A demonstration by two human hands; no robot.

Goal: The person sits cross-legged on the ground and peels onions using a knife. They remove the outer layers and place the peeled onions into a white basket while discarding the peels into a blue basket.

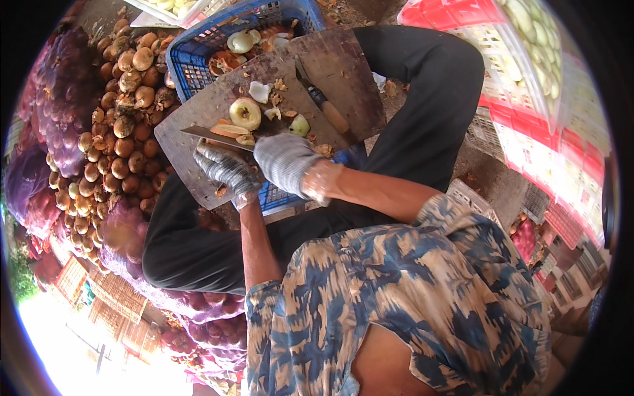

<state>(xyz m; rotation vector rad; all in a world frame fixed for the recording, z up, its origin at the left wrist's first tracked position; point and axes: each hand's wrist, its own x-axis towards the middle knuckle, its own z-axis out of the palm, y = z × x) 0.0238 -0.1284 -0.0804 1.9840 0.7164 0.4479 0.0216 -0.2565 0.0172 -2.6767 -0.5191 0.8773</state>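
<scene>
My right hand [287, 161], in a grey knit glove, grips a knife whose handle is hidden in the fist. Its blade [198, 131] points left, low over a wooden cutting board [190, 116]. Against the near side of the blade, my gloved left hand [228, 168] holds an onion [225, 143], mostly covered by fingers and blade. Cut onion pieces [230, 130] lie just beyond the blade. Behind them sits a peeled onion [245, 114] with a hollowed top. A second knife with a wooden handle [333, 115] rests on the board's right side.
Under the board stands a blue plastic crate [193, 74] containing onions and skins. A heap of unpeeled onions [124, 128] and purple mesh sacks [69, 99] are at left. Red and white crates [495, 59] of pale produce stand at right. Both my knees flank the board.
</scene>
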